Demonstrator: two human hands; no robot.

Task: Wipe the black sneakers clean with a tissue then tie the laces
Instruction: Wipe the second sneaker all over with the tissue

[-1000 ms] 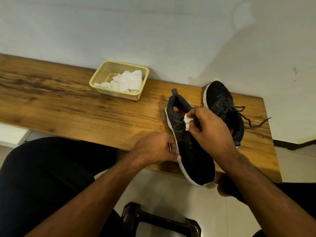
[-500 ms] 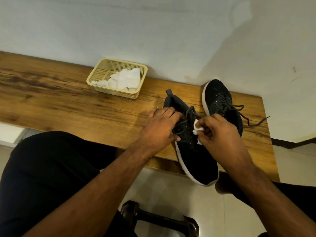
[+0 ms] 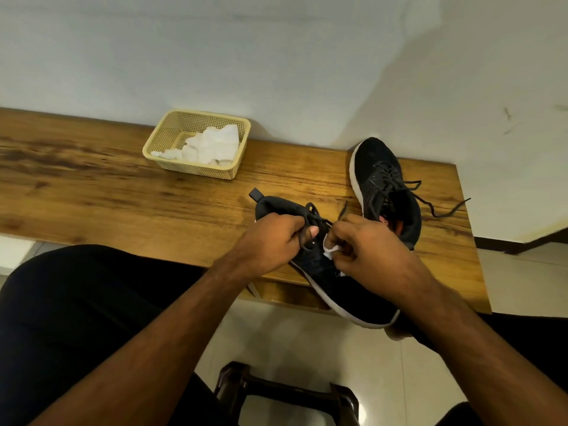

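The near sneaker (image 3: 325,272) lies across the front edge of the wooden bench (image 3: 107,192), heel with its pull tab pointing away toward the wall, toe with the white sole rim hanging out over the tiled floor (image 3: 292,342) toward me. Its laces (image 3: 318,221) rise in a loose tangle between my two hands. My left hand (image 3: 270,244) is curled around one dark lace strand, thumb pressed against it at the shoe's collar. My right hand (image 3: 365,244) is also curled: a crumpled white tissue (image 3: 330,250) is pinched under my fingers, and a lace end pokes up just above my knuckles, so those fingers seem to grip lace and tissue together, though I cannot tell exactly how the lace sits in them. The two hands are close together above the shoe's tongue.

The second sneaker (image 3: 378,176) rests further back on the bench to my right, toe toward the wall, its opening facing me. Its own laces (image 3: 430,201) are undone, one end trailing out across the wood toward the bench's right end.

Well to the left, near the wall, stands a cream plastic basket (image 3: 172,133) with crumpled white tissues (image 3: 212,146) piled in its right half. My dark-trousered knees frame the lower view, and a dark stool (image 3: 285,392) stands on the floor between them.
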